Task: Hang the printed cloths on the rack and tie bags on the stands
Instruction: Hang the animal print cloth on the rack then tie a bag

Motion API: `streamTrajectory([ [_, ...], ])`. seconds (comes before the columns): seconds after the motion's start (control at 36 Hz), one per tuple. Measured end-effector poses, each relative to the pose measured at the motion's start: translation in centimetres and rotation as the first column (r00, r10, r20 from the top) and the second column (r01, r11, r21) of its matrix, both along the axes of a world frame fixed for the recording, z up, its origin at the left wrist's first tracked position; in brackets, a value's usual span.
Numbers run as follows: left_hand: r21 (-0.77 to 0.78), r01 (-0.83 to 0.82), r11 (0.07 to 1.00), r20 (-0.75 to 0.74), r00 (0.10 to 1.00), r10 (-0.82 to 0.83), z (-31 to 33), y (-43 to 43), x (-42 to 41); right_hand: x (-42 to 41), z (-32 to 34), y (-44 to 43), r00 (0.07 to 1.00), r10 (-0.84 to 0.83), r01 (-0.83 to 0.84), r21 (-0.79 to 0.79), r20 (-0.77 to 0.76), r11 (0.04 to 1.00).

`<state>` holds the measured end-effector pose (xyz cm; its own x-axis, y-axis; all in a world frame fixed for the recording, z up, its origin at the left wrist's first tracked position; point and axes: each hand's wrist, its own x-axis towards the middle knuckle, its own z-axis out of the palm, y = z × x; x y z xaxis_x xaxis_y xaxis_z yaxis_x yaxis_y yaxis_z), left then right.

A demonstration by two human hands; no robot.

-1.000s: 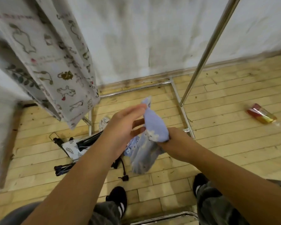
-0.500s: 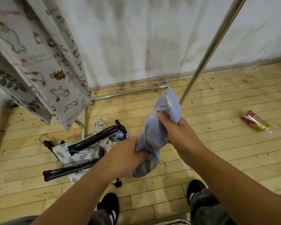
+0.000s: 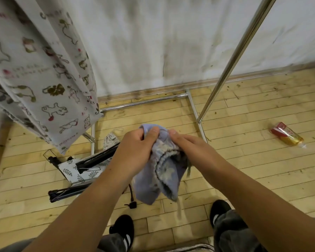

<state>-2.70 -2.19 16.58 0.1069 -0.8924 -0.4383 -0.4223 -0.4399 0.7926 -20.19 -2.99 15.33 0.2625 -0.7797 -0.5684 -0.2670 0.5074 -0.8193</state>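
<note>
A blue bag is being held over a wooden floor.
Its top is being pinched by the fingers of the left hand and the right hand, near a white wall.

The printed cloth runs off the top and left edges. The rack's upright pole leaves at the top too. The lower end of the blue bag smears into blur. The left forearm covers part of the black stands. Lettering on the red wrapper is too small to read.
</note>
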Motion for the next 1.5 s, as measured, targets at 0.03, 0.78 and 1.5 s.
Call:
streamTrajectory([
  [0.03,0.024,-0.011,1.000,-0.003,1.000,0.012,0.0,-0.1,0.1,-0.1,-0.1,-0.1,1.000,-0.025,0.025,-0.028,-0.018,0.999],
  [0.78,0.207,0.006,0.978,-0.236,0.971,0.044,-0.5,-0.5,-0.2,-0.3,-0.5,-0.4,0.972,0.077,-0.046,-0.145,0.220,0.988],
  [1.5,-0.015,0.105,0.994,0.180,0.979,-0.101,-1.6,-0.7,1.6,-2.3,-2.1,-1.8,0.904,-0.198,0.042,-0.383,-0.379,0.923],
])
